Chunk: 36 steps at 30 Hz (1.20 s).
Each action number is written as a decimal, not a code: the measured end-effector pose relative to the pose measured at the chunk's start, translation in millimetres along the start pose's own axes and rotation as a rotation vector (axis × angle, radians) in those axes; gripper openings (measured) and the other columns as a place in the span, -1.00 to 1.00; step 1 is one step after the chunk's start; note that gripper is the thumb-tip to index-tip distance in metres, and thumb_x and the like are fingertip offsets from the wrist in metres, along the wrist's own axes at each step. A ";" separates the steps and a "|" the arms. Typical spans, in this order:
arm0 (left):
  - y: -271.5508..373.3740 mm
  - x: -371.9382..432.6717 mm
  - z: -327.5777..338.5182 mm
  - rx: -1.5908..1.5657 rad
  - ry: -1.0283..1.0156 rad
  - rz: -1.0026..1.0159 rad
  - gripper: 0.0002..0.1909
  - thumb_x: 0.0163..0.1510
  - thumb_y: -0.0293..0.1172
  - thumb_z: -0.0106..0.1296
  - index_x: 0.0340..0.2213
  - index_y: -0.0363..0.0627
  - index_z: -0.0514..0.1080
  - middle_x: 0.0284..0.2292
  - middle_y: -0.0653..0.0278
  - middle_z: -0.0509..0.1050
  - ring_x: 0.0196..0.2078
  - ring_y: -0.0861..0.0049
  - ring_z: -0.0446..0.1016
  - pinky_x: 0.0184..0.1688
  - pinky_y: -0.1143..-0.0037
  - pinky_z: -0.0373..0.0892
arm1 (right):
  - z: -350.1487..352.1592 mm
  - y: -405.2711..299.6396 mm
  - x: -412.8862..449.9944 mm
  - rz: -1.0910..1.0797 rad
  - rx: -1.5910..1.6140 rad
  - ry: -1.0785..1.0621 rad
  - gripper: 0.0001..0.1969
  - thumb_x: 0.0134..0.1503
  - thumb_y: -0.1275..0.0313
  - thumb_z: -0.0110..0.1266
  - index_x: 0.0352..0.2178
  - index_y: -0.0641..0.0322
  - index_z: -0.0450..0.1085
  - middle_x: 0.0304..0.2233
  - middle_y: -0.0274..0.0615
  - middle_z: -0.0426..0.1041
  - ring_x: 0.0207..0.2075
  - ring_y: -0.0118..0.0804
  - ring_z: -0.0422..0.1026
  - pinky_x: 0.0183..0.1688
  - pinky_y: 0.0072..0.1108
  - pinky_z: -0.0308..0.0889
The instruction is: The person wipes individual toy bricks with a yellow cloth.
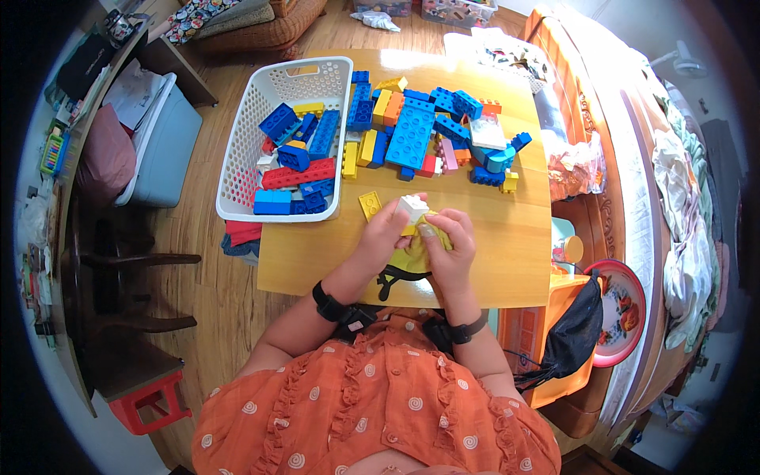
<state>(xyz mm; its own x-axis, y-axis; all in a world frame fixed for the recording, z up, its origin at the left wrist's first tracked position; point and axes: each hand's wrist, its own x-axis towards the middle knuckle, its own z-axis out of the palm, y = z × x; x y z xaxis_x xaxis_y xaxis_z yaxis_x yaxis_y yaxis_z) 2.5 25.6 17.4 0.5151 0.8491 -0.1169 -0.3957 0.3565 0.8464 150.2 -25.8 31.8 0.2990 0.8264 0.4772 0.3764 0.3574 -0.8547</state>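
Observation:
My left hand (386, 225) grips a white toy building brick (414, 207), with a bit of yellow showing just under it. My right hand (448, 237) pinches a yellow cloth (418, 252) against the brick's side; the cloth hangs down over the table's near part. A black strap (389, 280) lies at the cloth's lower edge. Close to my left fingers a yellow brick (370, 206) rests on the wooden table (504, 249). Beyond my hands spread many loose bricks, among them a large blue one (411, 132) and a white one (488, 132).
A white perforated basket (339, 196) holding blue, red and yellow bricks stands at the table's left. To the right of the table are an orange crate (558, 332) with a black mesh bag (579, 323) and a red-rimmed floral tray (620, 312). A red stool (148, 404) stands lower left.

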 end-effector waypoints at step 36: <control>106.9 -50.2 4.5 0.860 0.346 1.087 -0.65 0.27 -0.45 0.01 0.03 -0.40 0.35 -0.01 -0.03 0.41 -0.03 0.19 0.43 0.05 0.29 0.35 | -0.9 -9.1 0.1 0.155 0.228 -0.279 -0.83 0.11 0.57 0.17 -0.23 0.38 0.53 -0.24 -0.06 0.51 -0.15 -0.15 0.49 -0.04 -0.48 0.36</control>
<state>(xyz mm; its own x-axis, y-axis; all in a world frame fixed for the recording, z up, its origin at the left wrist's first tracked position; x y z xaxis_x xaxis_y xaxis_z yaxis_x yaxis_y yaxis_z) -62.2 19.3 116.1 0.0024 0.6374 0.7705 0.1738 -0.7591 0.6274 147.6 -29.3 39.8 0.0747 0.9534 0.2923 0.1314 0.2811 -0.9506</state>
